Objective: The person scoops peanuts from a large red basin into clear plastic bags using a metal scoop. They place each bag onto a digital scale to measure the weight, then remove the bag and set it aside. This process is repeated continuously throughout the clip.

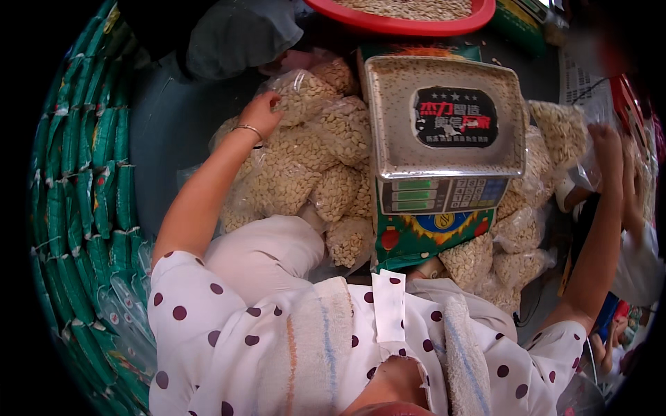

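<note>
Clear plastic bags of pale flat seeds, which look like pumpkin seeds, are heaped on both sides of a metal-topped scale [388, 90]. On the left heap, my left hand [260, 116] rests with bent fingers closed at the top of a seed bag [298, 97]. My right hand [605, 149] is raised at the far right, its fingers closed on the gathered plastic of another seed bag [557, 132]. This bag hangs beside the scale's right edge, above the right heap [517, 236]. The fingertips of my right hand are partly hidden.
A red basin [409, 26] of loose seeds stands beyond the scale. Green packets [100, 145] are stacked along the left. Under the scale lies a green printed sack [430, 239]. Another person's forearm [633, 187] is close beside my right hand. Grey cloth [239, 38] shows at the upper left.
</note>
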A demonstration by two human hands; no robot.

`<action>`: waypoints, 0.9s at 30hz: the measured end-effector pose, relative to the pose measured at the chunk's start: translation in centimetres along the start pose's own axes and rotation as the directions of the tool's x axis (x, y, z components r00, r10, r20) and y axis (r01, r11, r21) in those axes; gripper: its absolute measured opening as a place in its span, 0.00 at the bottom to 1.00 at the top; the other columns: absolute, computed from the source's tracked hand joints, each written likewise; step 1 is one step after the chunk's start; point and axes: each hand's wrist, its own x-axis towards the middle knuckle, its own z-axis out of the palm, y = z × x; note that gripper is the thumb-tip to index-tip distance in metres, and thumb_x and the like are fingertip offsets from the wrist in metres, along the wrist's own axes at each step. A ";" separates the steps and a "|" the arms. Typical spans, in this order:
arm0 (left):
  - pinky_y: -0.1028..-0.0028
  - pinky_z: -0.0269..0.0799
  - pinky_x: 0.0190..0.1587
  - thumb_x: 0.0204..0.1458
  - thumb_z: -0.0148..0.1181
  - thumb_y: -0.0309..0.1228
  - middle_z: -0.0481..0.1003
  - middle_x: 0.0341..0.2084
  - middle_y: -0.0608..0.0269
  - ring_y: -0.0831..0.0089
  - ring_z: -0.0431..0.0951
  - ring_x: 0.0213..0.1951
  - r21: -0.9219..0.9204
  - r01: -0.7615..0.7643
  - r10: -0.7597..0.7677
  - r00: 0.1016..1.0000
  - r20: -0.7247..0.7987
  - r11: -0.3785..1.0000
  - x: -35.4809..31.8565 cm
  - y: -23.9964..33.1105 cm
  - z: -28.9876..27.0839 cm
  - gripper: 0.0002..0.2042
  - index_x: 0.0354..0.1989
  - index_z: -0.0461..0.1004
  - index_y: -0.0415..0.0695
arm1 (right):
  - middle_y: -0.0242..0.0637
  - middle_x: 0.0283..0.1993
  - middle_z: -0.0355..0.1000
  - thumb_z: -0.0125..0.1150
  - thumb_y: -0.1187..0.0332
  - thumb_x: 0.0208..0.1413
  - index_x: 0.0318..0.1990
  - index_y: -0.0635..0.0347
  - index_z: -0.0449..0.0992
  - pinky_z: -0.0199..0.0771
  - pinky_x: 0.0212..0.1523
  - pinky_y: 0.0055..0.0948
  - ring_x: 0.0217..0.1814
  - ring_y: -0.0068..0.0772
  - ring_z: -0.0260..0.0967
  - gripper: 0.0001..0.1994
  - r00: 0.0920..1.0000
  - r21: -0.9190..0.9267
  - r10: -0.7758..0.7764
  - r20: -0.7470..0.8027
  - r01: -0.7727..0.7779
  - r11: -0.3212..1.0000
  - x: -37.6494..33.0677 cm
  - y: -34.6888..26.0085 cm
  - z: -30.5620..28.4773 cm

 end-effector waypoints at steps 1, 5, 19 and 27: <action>0.63 0.68 0.49 0.44 0.62 0.35 0.71 0.45 0.54 0.57 0.72 0.48 -0.009 -0.005 0.005 1.000 0.002 1.000 1.8 -0.4 1.6 0.20 0.48 0.69 0.45 | 0.45 0.27 0.74 0.58 0.60 0.54 0.34 0.68 0.75 0.67 0.34 0.35 0.29 0.38 0.70 0.16 1.000 -0.043 -0.016 -0.001 0.016 0.999 -1.0 2.8 1.4; 0.62 0.66 0.53 0.42 0.64 0.36 0.67 0.51 0.55 0.56 0.68 0.53 0.073 0.085 -0.076 0.990 -0.120 0.994 2.2 0.6 2.9 0.28 0.53 0.64 0.46 | 0.57 0.39 0.71 0.57 0.61 0.52 0.39 0.68 0.74 0.65 0.45 0.45 0.45 0.57 0.68 0.16 0.955 -0.285 0.239 0.178 -0.182 0.941 -3.8 7.3 11.3; 0.65 0.71 0.46 0.30 0.64 0.31 0.71 0.48 0.46 0.59 0.74 0.45 -0.426 0.055 -0.079 0.996 -0.039 0.903 8.1 -9.5 4.6 0.38 0.59 0.62 0.41 | 0.42 0.45 0.69 0.61 0.76 0.45 0.42 0.60 0.73 0.68 0.49 0.35 0.48 0.45 0.67 0.14 0.717 0.641 -0.687 -0.117 0.583 0.499 -10.3 -37.7 9.0; 0.69 0.71 0.33 0.44 0.61 0.34 0.76 0.24 0.56 0.66 0.76 0.28 -0.655 0.414 -0.403 0.897 0.179 0.632 6.7 -10.9 7.7 0.14 0.37 0.75 0.40 | 0.44 0.47 0.67 0.57 0.73 0.49 0.47 0.58 0.69 0.70 0.47 0.37 0.46 0.47 0.68 0.16 0.761 0.779 -0.591 0.267 0.192 0.597 -13.7 -43.7 17.7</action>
